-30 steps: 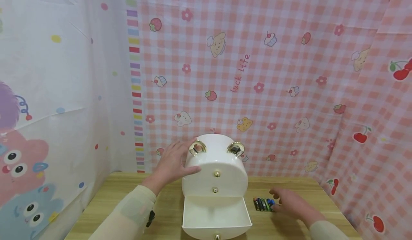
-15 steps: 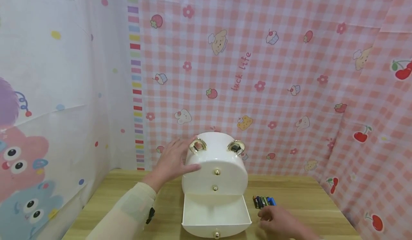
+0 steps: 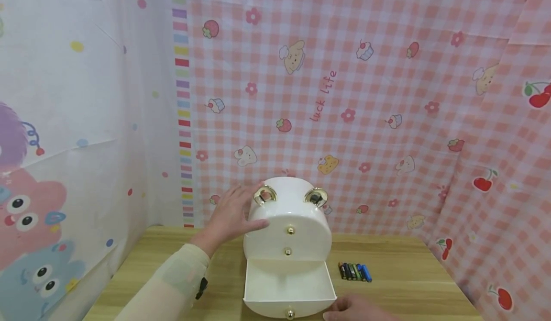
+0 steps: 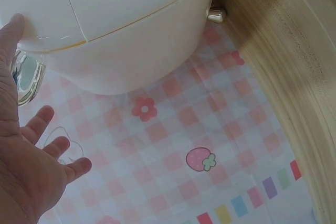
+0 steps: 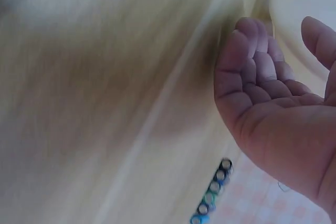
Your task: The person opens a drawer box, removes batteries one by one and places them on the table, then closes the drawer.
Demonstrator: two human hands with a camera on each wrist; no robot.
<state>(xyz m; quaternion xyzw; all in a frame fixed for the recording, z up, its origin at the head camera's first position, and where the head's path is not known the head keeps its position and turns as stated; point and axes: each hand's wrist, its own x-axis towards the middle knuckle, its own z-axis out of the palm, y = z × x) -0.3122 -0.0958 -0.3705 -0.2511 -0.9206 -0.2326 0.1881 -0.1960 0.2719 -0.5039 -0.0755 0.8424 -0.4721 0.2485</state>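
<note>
A glossy white storage box (image 3: 287,235) with gold ring-shaped ears and small gold knobs stands on the table. Its bottom drawer (image 3: 289,280) is pulled out, with nothing inside. My left hand (image 3: 230,218) is at the box's upper left; in the left wrist view its thumb (image 4: 14,30) rests on the front face while other fingers extend loosely beside the gold ear (image 4: 27,77). By the drawer's front right corner is my right hand (image 3: 355,309), fingers loosely bent and thumb apart. In the right wrist view nothing lies in the palm (image 5: 278,124).
Several small batteries (image 3: 355,271) lie side by side in a row to the right of the box. Behind the wooden table (image 3: 400,263) hangs a pink checked cloth (image 3: 370,82), with a white printed cloth (image 3: 86,96) on the left.
My right hand has left the batteries and come toward the front, to the drawer's right corner. The batteries stay on the table. My left hand keeps its place.
</note>
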